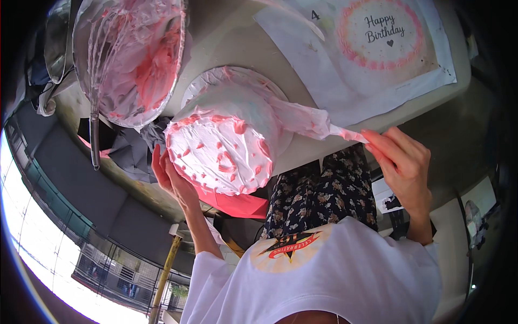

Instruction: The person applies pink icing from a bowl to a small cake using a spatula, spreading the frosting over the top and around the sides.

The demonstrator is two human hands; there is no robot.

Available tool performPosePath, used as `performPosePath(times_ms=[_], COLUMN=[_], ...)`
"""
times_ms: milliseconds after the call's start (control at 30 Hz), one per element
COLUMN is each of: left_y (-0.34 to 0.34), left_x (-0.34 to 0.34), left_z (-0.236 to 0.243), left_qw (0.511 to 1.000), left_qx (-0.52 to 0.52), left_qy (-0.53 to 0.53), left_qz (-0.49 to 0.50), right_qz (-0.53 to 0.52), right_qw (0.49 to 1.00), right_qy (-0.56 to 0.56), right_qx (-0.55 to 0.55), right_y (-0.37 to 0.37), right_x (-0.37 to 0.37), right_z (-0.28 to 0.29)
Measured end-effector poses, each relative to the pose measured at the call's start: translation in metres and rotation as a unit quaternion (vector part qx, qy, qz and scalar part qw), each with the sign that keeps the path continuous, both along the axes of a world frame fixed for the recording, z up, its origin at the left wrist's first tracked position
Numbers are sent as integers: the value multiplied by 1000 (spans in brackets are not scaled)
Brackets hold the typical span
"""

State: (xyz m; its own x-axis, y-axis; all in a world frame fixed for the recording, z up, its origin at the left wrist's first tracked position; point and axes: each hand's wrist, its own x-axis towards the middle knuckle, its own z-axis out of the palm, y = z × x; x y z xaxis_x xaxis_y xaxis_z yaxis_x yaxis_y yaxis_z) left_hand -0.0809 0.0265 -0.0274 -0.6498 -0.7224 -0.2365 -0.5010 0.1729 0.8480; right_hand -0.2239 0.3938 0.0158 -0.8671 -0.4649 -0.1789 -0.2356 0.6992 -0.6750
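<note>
A round cake (216, 154) covered in white frosting, with pink dabs on top and pale smears down its side, rests on a round white board (283, 135). My left hand (178, 181) is at the cake's lower left, fingers extended and slightly apart; whether they touch it I cannot tell. My right hand (402, 164) pinches the handle of a spatula (302, 120), whose frosting-coated blade reaches against the cake's right side. At upper left, a bowl (148, 59) holds pink and white frosting and a wire whisk (94, 129).
A printed sheet (302, 48) showing a pink-ringed cake design lies on the pale table (208, 27) at upper right. A dark crumpled item (135, 156) and a red-pink object (237, 208) are below the table edge. A yellow pole (164, 281) and railing stand at lower left.
</note>
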Motion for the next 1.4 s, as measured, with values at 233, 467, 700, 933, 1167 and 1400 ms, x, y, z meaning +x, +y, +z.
performPosePath(times_ms=[233, 467, 700, 933, 1167, 1400], left_y=[-13, -12, -13, -15, -12, -21], left_x=[-11, -12, -14, -9, -11, -6], left_z=[-5, -7, -6, -6, -2, 3], left_qw=[989, 978, 977, 974, 967, 922], left_qx=[146, 201, 206, 223, 247, 353], left_qy=[36, 50, 50, 40, 48, 145], left_qz=[-8, 15, 30, 18, 36, 58], right_qz=[-38, -22, -64, -47, -54, -118], right_qw=[995, 990, 994, 996, 971, 983], right_qy=[-57, -72, -32, 7, -82, -70], right_qx=[-72, -118, -77, -75, -219, -118], right_y=[9, 27, 24, 7, 25, 28], right_x=[-1, -15, -8, 1, -7, 20], right_z=[5, 20, -7, -26, 2, 6])
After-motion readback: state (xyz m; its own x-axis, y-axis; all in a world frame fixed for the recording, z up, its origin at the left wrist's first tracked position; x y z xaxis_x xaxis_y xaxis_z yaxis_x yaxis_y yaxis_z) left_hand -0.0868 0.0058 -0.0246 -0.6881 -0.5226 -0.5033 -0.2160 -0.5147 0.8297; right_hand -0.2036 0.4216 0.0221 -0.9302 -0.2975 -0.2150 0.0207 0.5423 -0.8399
